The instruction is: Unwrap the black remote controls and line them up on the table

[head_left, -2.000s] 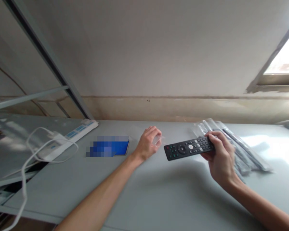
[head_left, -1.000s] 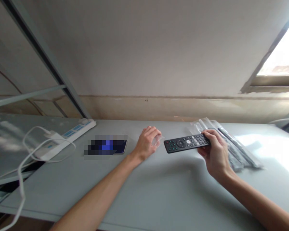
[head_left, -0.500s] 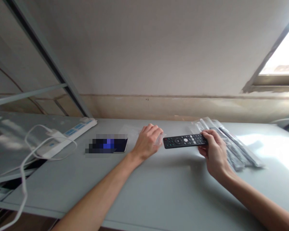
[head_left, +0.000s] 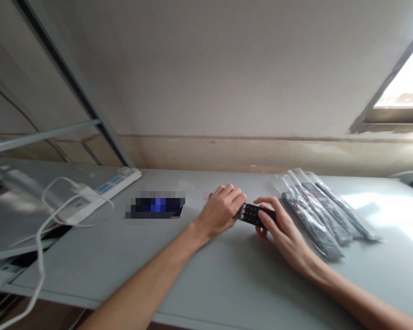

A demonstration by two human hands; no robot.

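Note:
A black remote control [head_left: 250,214] with rows of buttons is held between both hands above the grey desk [head_left: 199,275]. My left hand [head_left: 220,206] is closed around its left part and covers most of it. A small tip of the remote or of clear plastic shows past the knuckles; which one I cannot tell. Gripping the right end is my right hand [head_left: 284,227], thumb on top of the buttons and fingers underneath. Just right of that hand lie several remotes in clear plastic sleeves [head_left: 313,220], side by side on the desk.
A phone [head_left: 158,208], partly blurred out, lies left of my left hand. Farther left, a white power strip [head_left: 119,179] with a white cable [head_left: 39,247] rests by a metal frame post [head_left: 106,137]. The wall closes off the back.
My right hand has moved left with the remote, bringing its left end into my left hand. Another bagged remote, formerly hidden behind my right hand, now shows.

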